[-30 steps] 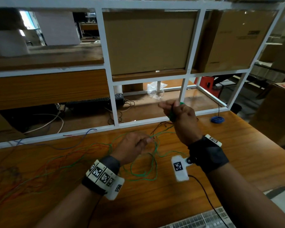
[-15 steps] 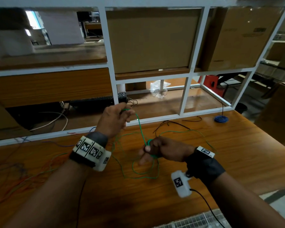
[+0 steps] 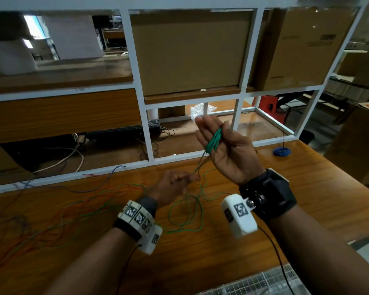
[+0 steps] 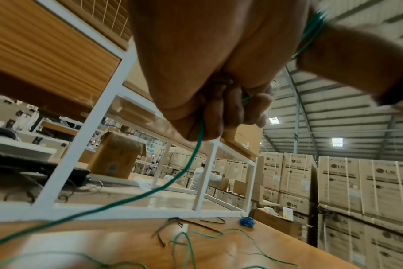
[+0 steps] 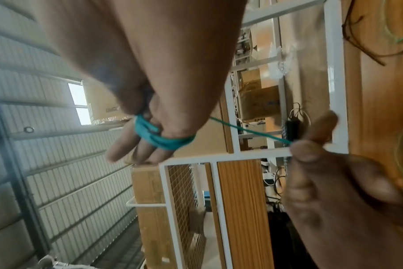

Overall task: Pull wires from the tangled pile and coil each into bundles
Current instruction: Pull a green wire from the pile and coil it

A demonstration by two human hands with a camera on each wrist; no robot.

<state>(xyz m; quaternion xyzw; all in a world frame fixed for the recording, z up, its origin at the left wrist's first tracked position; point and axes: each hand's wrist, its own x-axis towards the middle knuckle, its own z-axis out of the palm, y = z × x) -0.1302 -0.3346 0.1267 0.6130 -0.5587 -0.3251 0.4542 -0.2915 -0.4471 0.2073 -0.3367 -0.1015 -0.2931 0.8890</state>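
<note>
My right hand [image 3: 213,129] is raised above the table's far edge, palm towards me and fingers straight. A green wire coil [image 3: 214,141] is wound round those fingers [image 5: 131,151], and the thumb lies against the coil [image 5: 163,140]. From the coil a taut green wire [image 5: 249,131] runs down to my left hand [image 3: 179,180], which pinches it between thumb and fingertips [image 4: 230,112]. Below that hand the rest of the green wire [image 3: 188,218] lies in loose loops on the table. The tangled pile [image 3: 41,226] of orange, green and blue wires spreads at the left.
A coiled blue bundle [image 3: 281,151] lies on the wooden table [image 3: 307,188] at the far right. A white frame rack [image 3: 149,141] with cardboard boxes stands along the far edge. Dark wires [image 4: 191,223] lie near the frame. A wire mesh [image 3: 264,284] is at the near edge.
My right hand has risen from the table and turned palm up with the coil. My left hand has dropped from near the frame to just above the table, still pinching the wire.
</note>
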